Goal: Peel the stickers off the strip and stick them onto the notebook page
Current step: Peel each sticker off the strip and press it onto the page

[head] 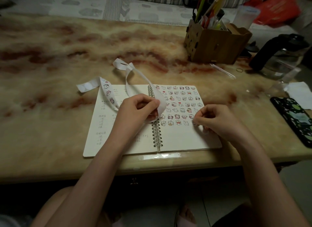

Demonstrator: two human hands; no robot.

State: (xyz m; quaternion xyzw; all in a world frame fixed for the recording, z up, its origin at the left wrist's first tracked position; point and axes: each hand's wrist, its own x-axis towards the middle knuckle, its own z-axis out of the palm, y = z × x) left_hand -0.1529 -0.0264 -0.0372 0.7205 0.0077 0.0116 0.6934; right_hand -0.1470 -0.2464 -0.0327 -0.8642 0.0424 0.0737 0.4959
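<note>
My left hand [138, 109] pinches the long white paper strip [108, 92] over the open spiral-bound notebook [182, 139] while my curled right hand [218, 121] pinches a small cartoon sticker [194, 123] onto the bottom row; pressing it flat likely comes next.

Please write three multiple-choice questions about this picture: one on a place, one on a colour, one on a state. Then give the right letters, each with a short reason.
1. On which part of the notebook do the stuck stickers lie? A) left page B) right page C) cover
2. What colour is the pen holder? A) blue B) white C) brown
3. What does the left hand do? A) holds the strip B) lies flat C) holds a pen
Answers: 1 B, rows of stickers fill the right page; 2 C, it is brown wood; 3 A, it grips the strip.
</note>
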